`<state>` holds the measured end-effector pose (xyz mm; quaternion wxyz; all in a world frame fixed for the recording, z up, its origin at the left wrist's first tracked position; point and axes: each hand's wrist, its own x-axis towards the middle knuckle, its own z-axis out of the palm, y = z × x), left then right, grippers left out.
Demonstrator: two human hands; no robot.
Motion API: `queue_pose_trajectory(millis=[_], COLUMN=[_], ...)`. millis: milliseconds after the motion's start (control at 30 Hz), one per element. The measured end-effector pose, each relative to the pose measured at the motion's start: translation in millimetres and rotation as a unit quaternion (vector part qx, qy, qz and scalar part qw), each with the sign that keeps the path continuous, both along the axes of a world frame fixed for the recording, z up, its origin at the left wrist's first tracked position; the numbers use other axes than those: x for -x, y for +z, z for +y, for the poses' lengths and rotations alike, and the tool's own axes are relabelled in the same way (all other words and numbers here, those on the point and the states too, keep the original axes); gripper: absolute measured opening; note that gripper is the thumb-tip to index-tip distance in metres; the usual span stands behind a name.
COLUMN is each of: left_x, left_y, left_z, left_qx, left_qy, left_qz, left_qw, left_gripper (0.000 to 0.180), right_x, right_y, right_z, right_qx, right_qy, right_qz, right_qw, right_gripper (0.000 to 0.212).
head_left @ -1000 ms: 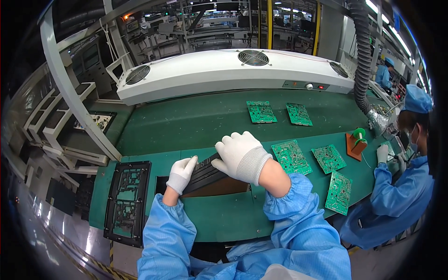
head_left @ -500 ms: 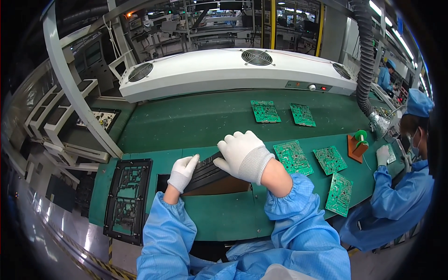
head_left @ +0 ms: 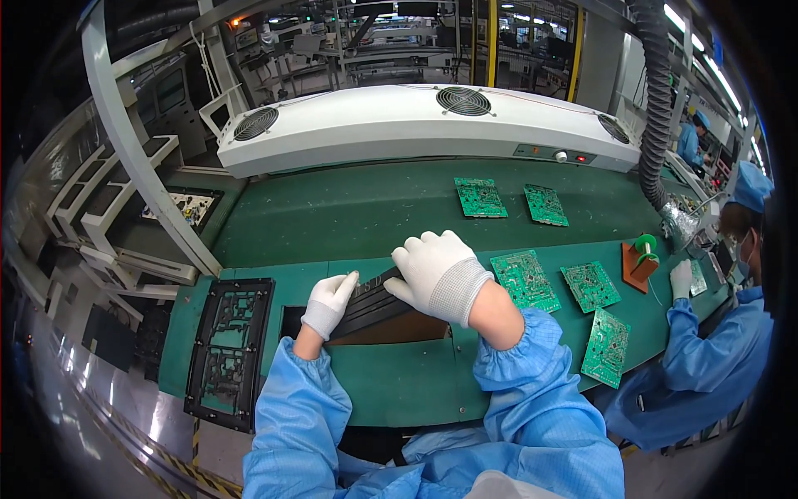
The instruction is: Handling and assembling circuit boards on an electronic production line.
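Observation:
Both my hands wear white knit gloves. My left hand [head_left: 330, 304] is closed on the left end of a long black ridged piece [head_left: 366, 313], its thumb and fingers pinching the upper edge. At the other end my right hand [head_left: 440, 279] grips the piece from above, fingers wrapped over its far side. It is tilted, its right end farther away, above a rectangular opening [head_left: 407, 331] in the green bench where brown shows. I cannot tell the kind of the piece from this angle. Left of my hands lies a black soldering pallet [head_left: 230, 349] with cutouts.
Several green circuit boards [head_left: 525, 281] lie right of my hands and on the green belt [head_left: 332, 208] beyond. A solder wire reel [head_left: 642, 263] stands near a co-worker [head_left: 715, 341] at the right. A white fan hood [head_left: 374, 125] spans the back.
The view has shifted slightly, moving the bench and boards a little to the right in the picture. Both hands keep their hold on the black piece, which looks nearly unmoved.

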<state>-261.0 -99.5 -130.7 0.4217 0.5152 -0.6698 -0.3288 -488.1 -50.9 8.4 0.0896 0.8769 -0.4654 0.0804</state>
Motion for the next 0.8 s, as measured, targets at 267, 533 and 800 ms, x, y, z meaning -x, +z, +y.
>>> queue_pose_trajectory(millis=[267,533,800], left_x=[0.4,-0.9,0.7], left_y=[-0.1,1.4,3.2], left_z=[0.0,-0.4,1.9], left_qx=[-0.003,0.003,-0.002], left_qy=[-0.002,0.004,-0.002], left_qz=[0.000,-0.016,-0.013], left_qw=[1.000,1.000,1.000], left_gripper=[0.046,0.047,0.046], right_x=[-0.2,-0.2,0.2], right_y=[2.3,-0.8,0.3], right_z=[0.4,-1.9,-0.5], right_qx=[-0.001,0.009,0.006], right_qy=[0.003,0.007,0.005], right_qz=[0.009,0.005,0.016], right_qw=[1.000,1.000,1.000], right_gripper=[0.038,0.039,0.040])
